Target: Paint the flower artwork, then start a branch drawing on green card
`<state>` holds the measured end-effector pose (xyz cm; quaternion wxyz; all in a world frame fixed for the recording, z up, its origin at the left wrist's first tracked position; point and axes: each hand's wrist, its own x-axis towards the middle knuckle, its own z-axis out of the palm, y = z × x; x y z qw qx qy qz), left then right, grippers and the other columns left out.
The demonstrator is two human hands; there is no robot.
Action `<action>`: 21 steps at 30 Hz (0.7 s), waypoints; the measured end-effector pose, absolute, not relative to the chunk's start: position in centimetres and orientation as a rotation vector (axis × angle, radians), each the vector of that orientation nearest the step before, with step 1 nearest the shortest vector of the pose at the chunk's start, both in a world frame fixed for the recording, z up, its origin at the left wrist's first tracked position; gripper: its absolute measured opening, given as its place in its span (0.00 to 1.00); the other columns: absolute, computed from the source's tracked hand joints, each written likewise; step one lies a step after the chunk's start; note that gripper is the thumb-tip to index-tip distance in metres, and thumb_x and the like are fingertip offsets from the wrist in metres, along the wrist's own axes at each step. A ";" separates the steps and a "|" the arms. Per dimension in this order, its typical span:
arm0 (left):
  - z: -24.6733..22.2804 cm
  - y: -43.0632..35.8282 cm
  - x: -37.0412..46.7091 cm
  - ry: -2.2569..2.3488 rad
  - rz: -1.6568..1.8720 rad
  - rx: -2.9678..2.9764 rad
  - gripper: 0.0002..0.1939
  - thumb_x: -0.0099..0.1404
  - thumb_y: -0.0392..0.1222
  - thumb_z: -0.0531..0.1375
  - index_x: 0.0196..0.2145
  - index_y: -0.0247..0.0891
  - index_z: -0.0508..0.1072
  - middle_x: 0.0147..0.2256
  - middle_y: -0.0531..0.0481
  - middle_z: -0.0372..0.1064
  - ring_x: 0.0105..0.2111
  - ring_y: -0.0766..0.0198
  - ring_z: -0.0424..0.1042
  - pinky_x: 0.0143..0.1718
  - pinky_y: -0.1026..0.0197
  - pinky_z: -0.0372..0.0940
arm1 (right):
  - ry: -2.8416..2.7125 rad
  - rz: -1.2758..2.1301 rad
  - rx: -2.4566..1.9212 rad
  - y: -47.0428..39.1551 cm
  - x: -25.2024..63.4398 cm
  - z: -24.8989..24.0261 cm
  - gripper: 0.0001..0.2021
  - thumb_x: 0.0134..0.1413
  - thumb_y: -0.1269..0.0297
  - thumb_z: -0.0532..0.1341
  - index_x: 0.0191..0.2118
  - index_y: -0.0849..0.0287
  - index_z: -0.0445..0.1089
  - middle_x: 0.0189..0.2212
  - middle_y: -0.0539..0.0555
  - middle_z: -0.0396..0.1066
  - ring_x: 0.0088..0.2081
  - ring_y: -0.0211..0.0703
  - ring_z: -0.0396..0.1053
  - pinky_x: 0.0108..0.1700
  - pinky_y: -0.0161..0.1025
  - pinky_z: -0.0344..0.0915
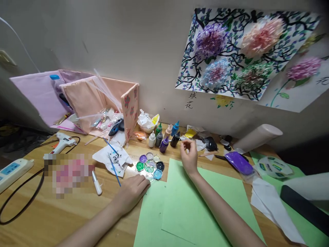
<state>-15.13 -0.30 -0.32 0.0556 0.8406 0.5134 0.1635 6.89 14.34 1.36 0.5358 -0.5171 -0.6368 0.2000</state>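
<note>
While the upper green sheet (185,209) overlaps the lower green sheet (147,212) on the wooden table (77,219), both reach toward the person from the paint palette (150,161), whose round wells hold purple, green, black and blue. The left hand (133,190) rests palm down just in front of the palette, its fingers close together and lightly bent; I cannot tell whether they touch its rim or have hold of anything. To the right of the palette, the right hand (189,154) is raised over the far part of the upper green sheet, thumb and fingertips curled almost into a ring with a small gap; I cannot tell whether something is pinched there. Well right of the palette are a strip of white paper (275,209), a purple packet (239,163) and a roll of tape (273,167). Left of it, a blue brush (115,170) lies on a stained tissue (102,157), with a glue gun (61,142) farther out on that side. Just behind the palette stand paint bottles (163,145), and behind and left of it a pink box (131,113). Beyond the palette to the right, a flower picture (239,61) hangs on the wall (115,41)
</note>
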 end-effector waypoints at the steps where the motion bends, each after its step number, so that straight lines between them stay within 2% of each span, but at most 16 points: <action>1: -0.3 -0.3 -15.1 1.546 0.519 2.536 0.10 0.70 0.40 0.47 0.37 0.39 0.67 0.32 0.50 0.67 0.32 0.63 0.67 0.32 0.62 0.59 | -1.503 0.419 -1.251 15.5 7.4 1.9 0.07 0.56 0.64 0.53 0.40 0.59 0.61 0.35 0.55 0.63 0.34 0.41 0.62 0.38 0.39 0.62; 4: -0.2 -0.2 -15.0 1.545 0.622 2.491 0.08 0.69 0.41 0.50 0.39 0.38 0.66 0.33 0.49 0.68 0.34 0.62 0.68 0.33 0.61 0.61 | -1.643 0.423 -1.390 20.1 8.8 3.5 0.11 0.53 0.71 0.51 0.43 0.62 0.63 0.40 0.59 0.63 0.38 0.43 0.63 0.44 0.43 0.62; 8: 0.0 -0.3 -15.0 1.519 0.786 2.520 0.06 0.68 0.39 0.51 0.41 0.38 0.65 0.34 0.48 0.68 0.35 0.61 0.68 0.35 0.60 0.61 | -1.845 0.611 -1.430 25.3 9.3 4.0 0.13 0.42 0.75 0.62 0.38 0.62 0.70 0.36 0.57 0.67 0.38 0.46 0.66 0.47 0.47 0.62; 10: 0.1 -0.4 -15.0 1.495 0.829 2.535 0.06 0.67 0.37 0.50 0.40 0.37 0.65 0.34 0.48 0.68 0.35 0.61 0.68 0.35 0.60 0.61 | -1.924 0.743 -1.425 26.4 8.8 3.5 0.11 0.45 0.71 0.64 0.38 0.62 0.70 0.36 0.56 0.69 0.37 0.45 0.68 0.45 0.46 0.65; 14: 0.5 -0.6 -14.9 1.475 0.881 2.527 0.07 0.65 0.33 0.49 0.38 0.37 0.65 0.31 0.48 0.67 0.33 0.61 0.67 0.34 0.60 0.60 | -1.989 0.940 -1.355 26.4 7.5 2.2 0.14 0.58 0.61 0.56 0.47 0.62 0.65 0.45 0.56 0.67 0.41 0.42 0.68 0.42 0.44 0.68; 19: 0.7 -0.8 -15.1 1.517 0.930 2.508 0.08 0.64 0.32 0.49 0.37 0.37 0.66 0.30 0.48 0.67 0.31 0.62 0.66 0.32 0.61 0.59 | -1.858 0.883 -1.357 25.6 8.5 3.1 0.14 0.52 0.59 0.59 0.43 0.62 0.67 0.37 0.57 0.72 0.38 0.46 0.71 0.43 0.48 0.67; 21: 1.1 -0.8 -15.3 1.533 0.961 2.500 0.08 0.64 0.32 0.49 0.37 0.37 0.66 0.30 0.48 0.67 0.32 0.62 0.66 0.32 0.61 0.59 | -1.780 0.799 -1.359 24.8 10.2 4.8 0.17 0.52 0.58 0.58 0.46 0.61 0.64 0.40 0.59 0.72 0.42 0.50 0.70 0.47 0.51 0.65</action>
